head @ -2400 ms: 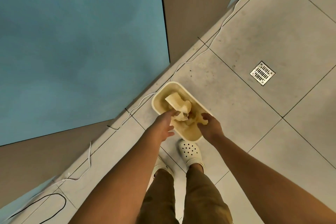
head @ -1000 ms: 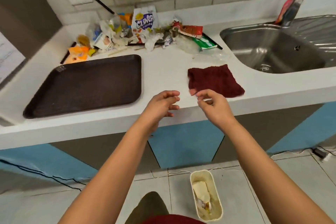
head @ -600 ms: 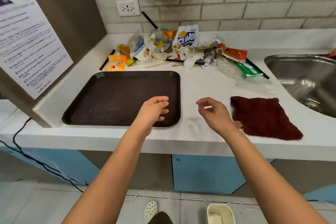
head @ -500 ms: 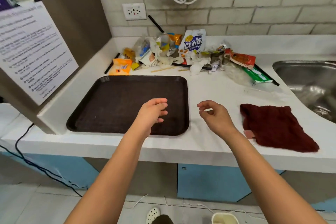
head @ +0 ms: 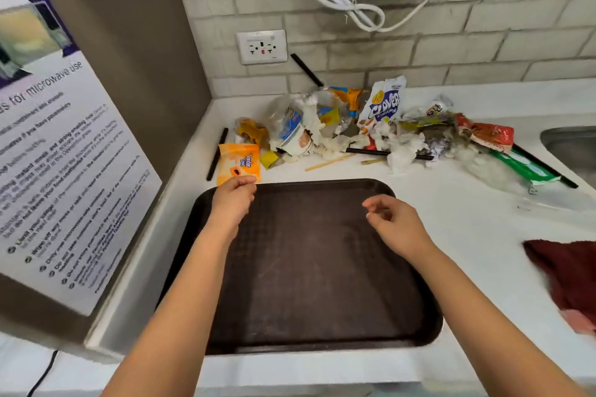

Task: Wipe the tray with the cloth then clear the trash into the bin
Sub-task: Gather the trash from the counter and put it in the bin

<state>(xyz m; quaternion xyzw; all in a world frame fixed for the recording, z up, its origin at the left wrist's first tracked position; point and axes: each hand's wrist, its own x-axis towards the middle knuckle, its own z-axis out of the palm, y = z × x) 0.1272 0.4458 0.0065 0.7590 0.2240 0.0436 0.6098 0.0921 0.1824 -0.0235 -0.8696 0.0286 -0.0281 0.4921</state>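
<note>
I'm reaching my left hand (head: 233, 200) for the orange packet (head: 238, 164), fingers loosely curled, holding nothing; right hand (head: 392, 225) likewise; pinching its near edge should lift it cleanly.

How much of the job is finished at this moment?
The tray lies bare and the cloth is set aside, so wiping looks done. The left hand reaches the orange packet; the right hand holds nothing. The trash pile still waits on the counter.

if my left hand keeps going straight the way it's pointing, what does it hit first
Most likely the orange packet. Your left hand reaches over the tray's far left corner, fingertips at the packet's near edge. Whether they already touch it is unclear.
</note>
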